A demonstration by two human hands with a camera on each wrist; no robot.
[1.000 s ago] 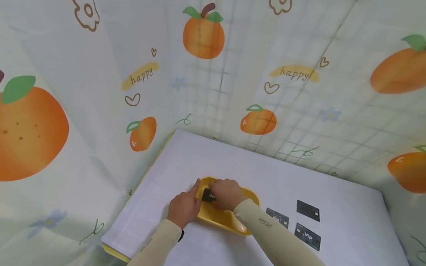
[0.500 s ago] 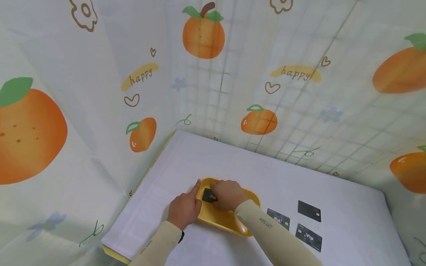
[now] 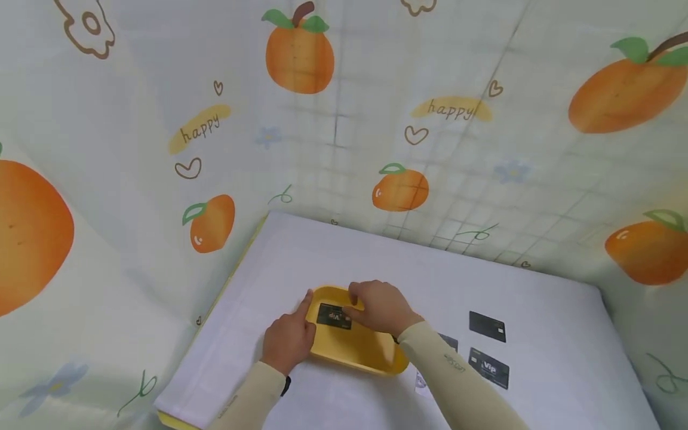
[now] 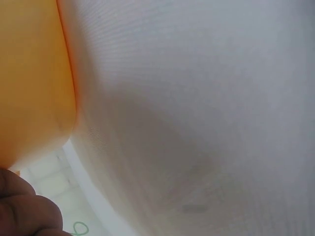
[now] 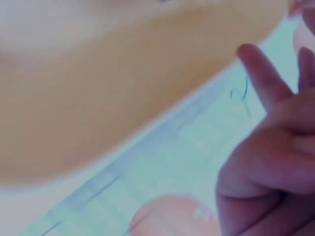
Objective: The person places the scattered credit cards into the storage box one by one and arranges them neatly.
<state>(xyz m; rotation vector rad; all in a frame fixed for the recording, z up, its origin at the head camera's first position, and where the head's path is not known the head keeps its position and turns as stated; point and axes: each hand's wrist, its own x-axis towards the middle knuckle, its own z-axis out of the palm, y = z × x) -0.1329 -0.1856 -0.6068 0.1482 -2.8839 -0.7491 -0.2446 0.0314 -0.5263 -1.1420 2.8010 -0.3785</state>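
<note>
A shallow yellow tray sits on the white-covered table. In its left part lies a black VIP card, its print upside down from the head view. My left hand holds the tray's left end, index finger along the rim and thumb at the edge; the left wrist view shows curled fingers against the tray's outer wall. Over the tray's far side is my right hand, fingers loosely bent and apart, thumb tip over the card's right end. The right wrist view is blurred, with fingers spread.
Two black cards, one blank-faced and one marked VIP, lie on the table at right. Another dark card is partly hidden by my right forearm, as is a small pale printed piece. A fruit-patterned curtain encloses the table.
My right hand has risen off the card and shifted slightly right, uncovering most of it. The left hand stays at the tray's end. The head view has turned a little right.
</note>
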